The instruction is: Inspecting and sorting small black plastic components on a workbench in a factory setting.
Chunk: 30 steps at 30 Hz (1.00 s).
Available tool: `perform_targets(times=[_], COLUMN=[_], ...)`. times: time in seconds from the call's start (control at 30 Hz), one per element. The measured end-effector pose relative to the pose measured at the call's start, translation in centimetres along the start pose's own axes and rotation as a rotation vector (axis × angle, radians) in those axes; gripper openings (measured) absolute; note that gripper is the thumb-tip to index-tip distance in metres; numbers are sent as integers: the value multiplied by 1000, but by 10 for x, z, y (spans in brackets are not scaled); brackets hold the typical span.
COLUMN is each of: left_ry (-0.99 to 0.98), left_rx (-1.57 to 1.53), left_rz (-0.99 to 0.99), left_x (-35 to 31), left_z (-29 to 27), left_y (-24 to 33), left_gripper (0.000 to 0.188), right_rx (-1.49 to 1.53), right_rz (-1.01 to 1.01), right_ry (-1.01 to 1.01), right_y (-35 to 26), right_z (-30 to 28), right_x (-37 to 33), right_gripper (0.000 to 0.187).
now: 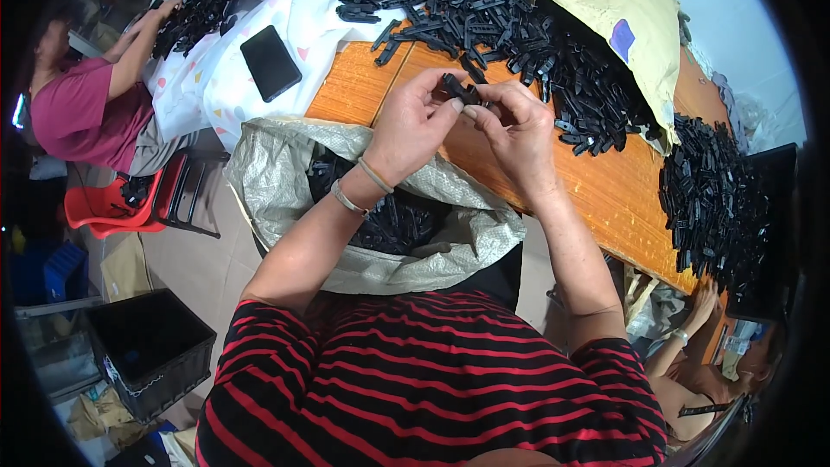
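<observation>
Above the table's near edge, my left hand [417, 121] and my right hand [517, 125] meet, fingers closed around a small black plastic part [458, 86]. Both thumbs press on it, and the fingertips cover much of its shape. Just beyond my hands spreads a pile of long black plastic parts [484, 13] on the orange wooden table [354, 78]. Below my wrists, an open woven sack [380, 272] with rolled-down sides holds more black pieces [389, 220], partly hidden by my left forearm.
A black phone or tablet [271, 63] lies on a patterned white sheet [212, 86]. A yellowish sack [622, 0] rests behind the pile; another black heap [705, 190] is at right. A co-worker in a maroon shirt [78, 125] sits left, another person's hand [705, 307] shows lower right. A black crate [156, 346] stands lower left.
</observation>
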<state>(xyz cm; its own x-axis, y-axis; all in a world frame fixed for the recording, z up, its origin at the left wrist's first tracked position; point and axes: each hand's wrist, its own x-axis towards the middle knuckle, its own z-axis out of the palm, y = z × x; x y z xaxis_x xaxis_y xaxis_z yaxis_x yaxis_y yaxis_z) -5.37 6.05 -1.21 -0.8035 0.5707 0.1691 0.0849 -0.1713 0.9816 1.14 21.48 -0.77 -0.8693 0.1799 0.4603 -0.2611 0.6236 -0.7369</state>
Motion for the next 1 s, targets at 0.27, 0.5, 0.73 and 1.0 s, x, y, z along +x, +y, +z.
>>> perform_targets(times=[0.27, 0.5, 0.73, 1.0], left_ry=[73, 32, 51, 157], left_rx=[209, 331, 176, 652], left_rz=[263, 476, 380, 382], left_x=[-14, -17, -24, -55], left_z=[10, 3, 2, -23], left_y=[10, 25, 21, 23], left_gripper=[35, 25, 16, 12], right_rx=[-219, 196, 117, 78], right_rz=[-295, 56, 36, 150], right_ry=[118, -8, -17, -217], right_y=[-18, -24, -20, -30], right_z=[0, -1, 12, 41], right_x=[-2, -9, -8, -33], right_gripper=[32, 37, 36, 24])
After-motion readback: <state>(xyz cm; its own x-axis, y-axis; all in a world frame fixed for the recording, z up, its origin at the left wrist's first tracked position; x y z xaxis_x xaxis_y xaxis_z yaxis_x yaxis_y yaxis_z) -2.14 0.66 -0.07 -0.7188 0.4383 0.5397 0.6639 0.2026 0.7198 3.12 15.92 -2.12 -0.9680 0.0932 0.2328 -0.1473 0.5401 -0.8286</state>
